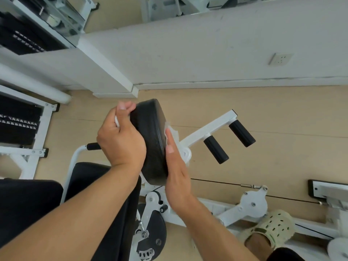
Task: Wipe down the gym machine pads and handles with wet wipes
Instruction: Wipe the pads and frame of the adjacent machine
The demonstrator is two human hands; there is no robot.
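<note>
A black cushioned pad point(150, 140) of the white gym machine stands on edge at the centre. My left hand point(120, 140) grips its left side, fingers curled over the top corner, with a strip of white showing under the thumb. My right hand point(176, 170) lies flat against the pad's right face, pressing a white wet wipe point(172, 131) to it with straight fingers. Two black foam handles point(216, 149) point(242, 133) stick out from a white bar to the right. A short black grip point(93, 146) shows just left of my left hand.
A black seat pad point(88, 178) lies below my left forearm. Weight stacks point(18, 123) in white frames stand at the left. A white wall with a socket point(280, 58) runs behind. A cable and pulley plate point(253, 201) sit lower right beside a foot in a pale perforated shoe point(271, 227).
</note>
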